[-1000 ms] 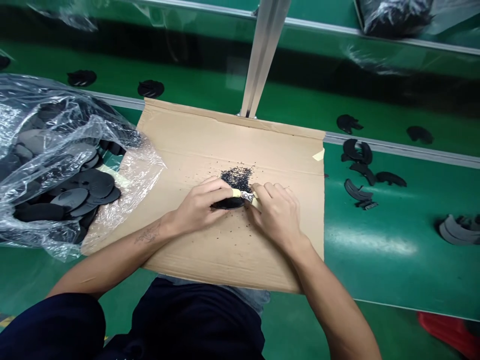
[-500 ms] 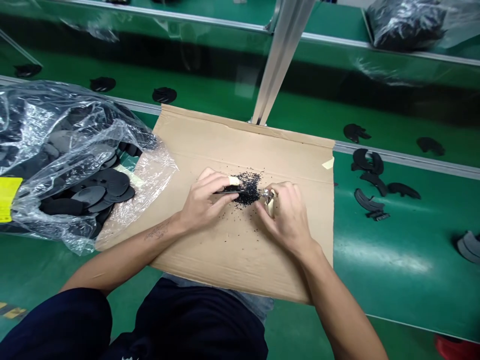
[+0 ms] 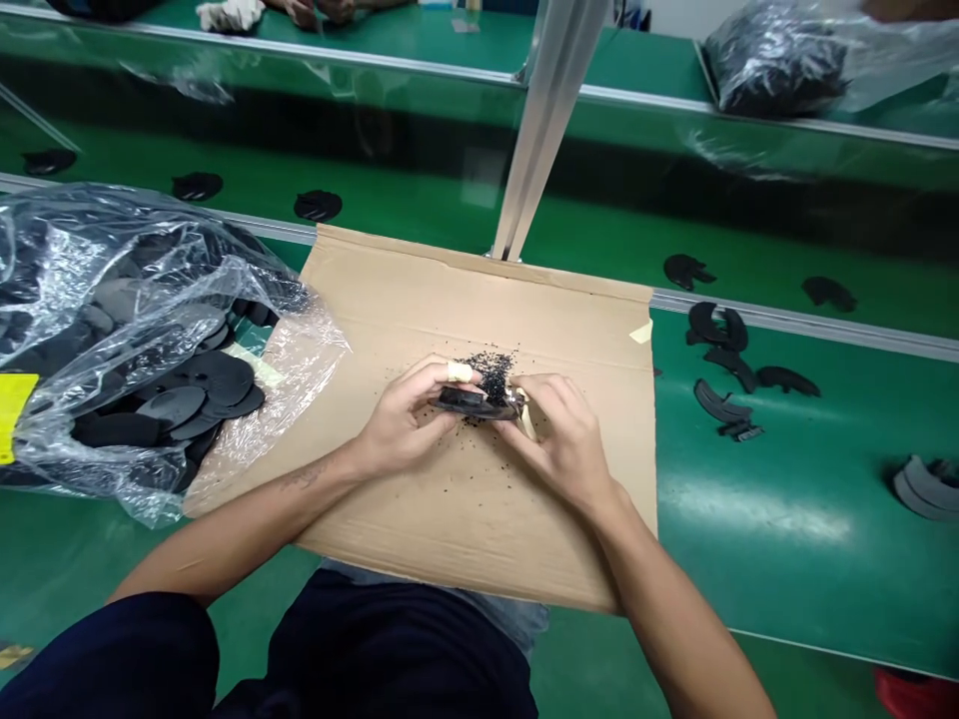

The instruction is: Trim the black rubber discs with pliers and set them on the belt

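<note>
My left hand (image 3: 401, 419) is closed on a dark, thin, disc-like black plastic part (image 3: 469, 401), tilted to show its broad side. Pale tape wraps one of its fingers. My right hand (image 3: 565, 429) is closed on a small shiny metal tool (image 3: 516, 401) that looks like clippers, partly hidden by the fingers. Its metal end meets the right edge of the black part. Behind and below the part, a pile of small black bits (image 3: 490, 371) lies scattered on a cardboard sheet (image 3: 450, 509).
On the left, a clear plastic bag (image 3: 157, 270) spills black discs (image 3: 217, 379) onto the cardboard. Several curved black pieces (image 3: 719, 325) lie on the green table (image 3: 749, 539) at right. A metal post (image 3: 535, 150) stands behind the cardboard. Another person's hands (image 3: 319, 12) show at the top.
The black part has turned from edge-on to showing its broad side. My right hand has brought the metal tool left against it. The view has shifted slightly.
</note>
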Action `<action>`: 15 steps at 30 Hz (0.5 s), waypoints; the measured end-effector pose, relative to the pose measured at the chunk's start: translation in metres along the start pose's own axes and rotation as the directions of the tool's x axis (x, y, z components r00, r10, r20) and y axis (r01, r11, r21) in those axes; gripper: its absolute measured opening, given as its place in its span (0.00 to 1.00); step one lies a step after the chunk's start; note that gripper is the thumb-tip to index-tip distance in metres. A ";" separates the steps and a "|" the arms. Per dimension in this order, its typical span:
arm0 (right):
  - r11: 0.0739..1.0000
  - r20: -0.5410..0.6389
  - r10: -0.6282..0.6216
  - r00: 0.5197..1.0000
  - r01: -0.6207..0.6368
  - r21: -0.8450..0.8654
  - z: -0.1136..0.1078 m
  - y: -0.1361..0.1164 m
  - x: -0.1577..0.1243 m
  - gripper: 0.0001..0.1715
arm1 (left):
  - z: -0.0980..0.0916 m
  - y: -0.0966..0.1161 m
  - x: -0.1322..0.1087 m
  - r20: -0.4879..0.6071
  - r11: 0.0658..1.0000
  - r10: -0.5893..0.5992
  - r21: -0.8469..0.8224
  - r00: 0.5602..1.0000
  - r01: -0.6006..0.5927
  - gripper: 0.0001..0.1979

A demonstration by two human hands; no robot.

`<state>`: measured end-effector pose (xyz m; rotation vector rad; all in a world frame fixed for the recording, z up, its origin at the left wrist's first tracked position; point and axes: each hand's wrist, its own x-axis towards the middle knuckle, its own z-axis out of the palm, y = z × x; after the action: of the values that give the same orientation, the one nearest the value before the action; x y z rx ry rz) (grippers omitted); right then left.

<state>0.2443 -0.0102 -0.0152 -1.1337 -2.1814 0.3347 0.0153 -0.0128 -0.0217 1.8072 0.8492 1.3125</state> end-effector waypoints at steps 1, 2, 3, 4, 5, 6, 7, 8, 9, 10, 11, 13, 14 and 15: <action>1.000 0.002 -0.008 1.000 0.008 0.004 0.000 0.000 0.000 0.18 | -0.001 0.000 0.001 0.005 0.998 0.033 0.055 0.999 -0.033 0.15; 1.000 0.004 -0.017 1.000 0.017 0.002 0.000 0.000 -0.001 0.18 | -0.002 0.000 0.002 0.006 0.992 0.064 0.110 0.998 -0.064 0.15; 1.000 0.008 -0.026 1.000 0.026 -0.006 0.001 0.000 -0.001 0.18 | -0.003 0.000 0.003 0.004 0.984 0.090 0.156 0.996 -0.089 0.15; 0.999 0.012 -0.036 0.999 0.036 -0.020 0.001 0.001 -0.001 0.18 | -0.004 0.000 0.004 0.000 0.976 0.111 0.186 0.994 -0.109 0.15; 0.998 0.015 -0.043 0.999 0.043 -0.038 0.001 0.001 -0.002 0.18 | -0.005 -0.001 0.005 -0.003 0.972 0.128 0.201 0.992 -0.124 0.14; 0.997 0.017 -0.045 0.999 0.046 -0.062 0.001 0.002 -0.002 0.17 | -0.006 -0.002 0.006 0.000 0.969 0.139 0.205 0.990 -0.136 0.14; 0.995 0.016 -0.042 0.999 0.044 -0.091 0.001 0.003 -0.003 0.17 | -0.006 -0.003 0.006 0.005 0.968 0.148 0.203 0.989 -0.146 0.13; 0.992 0.011 -0.038 0.999 0.039 -0.121 0.001 0.003 -0.003 0.17 | -0.006 -0.004 0.006 0.012 0.968 0.157 0.199 0.988 -0.156 0.13; 0.988 0.005 -0.035 0.999 0.035 -0.150 0.000 0.003 -0.004 0.16 | -0.006 -0.005 0.005 0.018 0.968 0.161 0.193 0.987 -0.162 0.13; 0.984 -0.002 -0.033 0.999 0.032 -0.176 0.000 0.004 -0.004 0.16 | -0.005 -0.005 0.005 0.024 0.968 0.164 0.187 0.986 -0.165 0.13; 0.980 -0.004 -0.035 0.999 0.033 -0.198 -0.001 0.004 -0.004 0.16 | -0.004 -0.006 0.004 0.028 0.969 0.166 0.179 0.986 -0.168 0.13; 0.974 0.006 -0.046 0.999 0.046 -0.222 -0.002 0.004 -0.005 0.16 | -0.003 -0.006 0.003 0.035 0.972 0.167 0.163 0.985 -0.171 0.13; 0.973 0.016 -0.051 0.999 0.053 -0.224 -0.003 0.004 -0.005 0.16 | -0.003 -0.006 0.002 0.038 0.973 0.167 0.158 0.985 -0.171 0.13; 0.973 0.026 -0.053 0.998 0.057 -0.223 -0.003 0.004 -0.005 0.16 | -0.003 -0.006 0.002 0.041 0.973 0.166 0.153 0.985 -0.170 0.13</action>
<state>0.2507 -0.0120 -0.0166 -1.1905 -2.3078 0.0772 0.0128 -0.0078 -0.0249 2.0540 0.8184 1.3538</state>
